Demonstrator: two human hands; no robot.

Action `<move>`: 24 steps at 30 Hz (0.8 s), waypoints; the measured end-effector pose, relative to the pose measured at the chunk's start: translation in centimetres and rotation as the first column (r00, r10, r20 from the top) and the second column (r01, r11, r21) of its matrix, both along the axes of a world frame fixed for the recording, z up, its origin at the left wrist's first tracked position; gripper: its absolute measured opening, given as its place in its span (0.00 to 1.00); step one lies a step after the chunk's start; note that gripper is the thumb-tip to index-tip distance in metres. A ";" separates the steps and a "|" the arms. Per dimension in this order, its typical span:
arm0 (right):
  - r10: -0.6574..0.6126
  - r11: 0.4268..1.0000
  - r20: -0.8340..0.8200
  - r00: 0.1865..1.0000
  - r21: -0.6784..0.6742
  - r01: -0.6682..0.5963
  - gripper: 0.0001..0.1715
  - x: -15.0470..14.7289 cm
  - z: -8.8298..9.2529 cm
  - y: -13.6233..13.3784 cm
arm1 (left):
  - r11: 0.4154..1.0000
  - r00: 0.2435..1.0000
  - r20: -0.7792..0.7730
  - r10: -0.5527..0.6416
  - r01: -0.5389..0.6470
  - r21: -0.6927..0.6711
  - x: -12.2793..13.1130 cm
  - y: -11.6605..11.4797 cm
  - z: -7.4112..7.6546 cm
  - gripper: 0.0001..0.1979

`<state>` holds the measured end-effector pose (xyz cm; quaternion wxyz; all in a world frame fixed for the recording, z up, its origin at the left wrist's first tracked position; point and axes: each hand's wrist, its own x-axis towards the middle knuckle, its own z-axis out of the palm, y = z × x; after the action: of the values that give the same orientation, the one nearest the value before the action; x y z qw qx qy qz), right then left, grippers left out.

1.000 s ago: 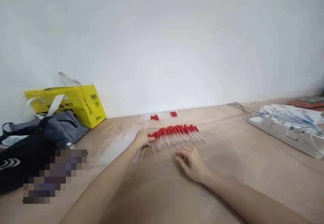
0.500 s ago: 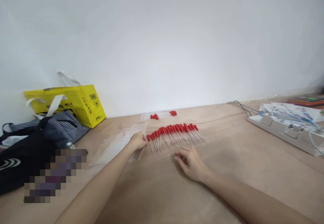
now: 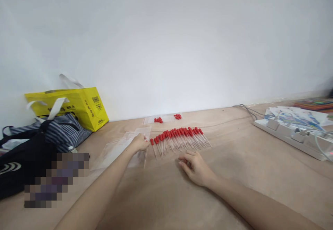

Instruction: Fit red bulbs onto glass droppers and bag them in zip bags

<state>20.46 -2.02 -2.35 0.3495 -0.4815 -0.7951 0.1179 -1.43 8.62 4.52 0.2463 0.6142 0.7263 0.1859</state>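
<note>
Seeing a black cloth bag [image 3: 28, 164] at eight o'clock in the view, with an oblong object [image 3: 52, 185] just beside it, pixelated past naming. Seeing a striped fabric bag [image 3: 59, 131] at nine o'clock, and a yellow carrier bag [image 3: 96, 105] with white handles right behind it. Looking, at eight o'clock and nearer the middle, at clear plastic zip bags [image 3: 110, 155] overlapping on the wooden tabletop [image 3: 156, 195]. Reaching the left hand [image 3: 140, 143] over them at seven o'clock, fingertips drawn close together above a clear stem [image 3: 145, 159] pointing toward six; being unable to tell whether gripping it or merely touching it. Having red-bulbed droppers [image 3: 182, 132] laid in a row just beside that hand, at five o'clock, tips toward five. Seeing two clusters of red bulbs [image 3: 158, 120] at a clear plastic bag [image 3: 149, 120], at eleven and one o'clock from the row's left half. Resting the right hand [image 3: 194, 167] at five o'clock, near the stems, loosely curled, thumb slightly apart, gripping nothing. Seeing a dark cable [image 3: 244, 107], a white power strip [image 3: 291, 141], printed sheets [image 3: 299, 117] and a multicoloured flat stack [image 3: 314, 105] around three o'clock.
</note>
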 end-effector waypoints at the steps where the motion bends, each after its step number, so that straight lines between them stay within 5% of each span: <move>1: -0.002 1.000 -0.008 1.000 -0.001 0.002 0.09 -0.1 0.1 0.0 | 1.000 0.997 0.078 -0.002 0.001 0.010 -0.2 -0.5 0.2 0.13; 4: -0.016 1.000 -0.094 0.995 -0.019 0.015 0.08 -0.5 0.3 -0.1 | 0.999 0.943 0.330 -0.034 0.019 0.050 -0.1 -2.6 0.0 0.11; 8: -0.037 0.985 -0.349 0.936 -0.169 -0.025 0.14 -1.8 0.4 -0.2 | 0.993 0.806 0.584 -0.099 0.040 0.114 2.3 -6.1 -2.1 0.08; 11: 0.016 0.951 -0.453 0.892 -0.269 -0.153 0.20 -2.7 0.5 -0.5 | 0.988 0.709 0.693 -0.134 0.037 0.153 4.5 -7.9 -3.9 0.13; 16: 0.052 0.914 -0.467 0.883 -0.334 -0.231 0.13 -2.9 0.2 -0.4 | 0.977 0.608 0.772 -0.185 0.032 0.210 5.6 -8.7 -5.1 0.21; 20: -0.048 0.940 -0.482 0.875 -0.317 -0.123 0.13 -2.1 -0.3 0.2 | 0.953 0.684 0.680 -0.266 0.082 0.291 3.6 -8.8 -5.1 0.18; 24: -0.002 0.966 -0.451 0.892 -0.233 -0.115 0.13 -1.1 -0.2 0.4 | 0.926 0.772 0.533 -0.347 0.192 0.326 1.8 -9.1 -5.4 0.13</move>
<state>19.35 -1.61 -2.57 0.4549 -0.4586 -0.6853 0.3362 0.33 -0.52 -0.87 0.4001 0.6523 0.4898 0.4178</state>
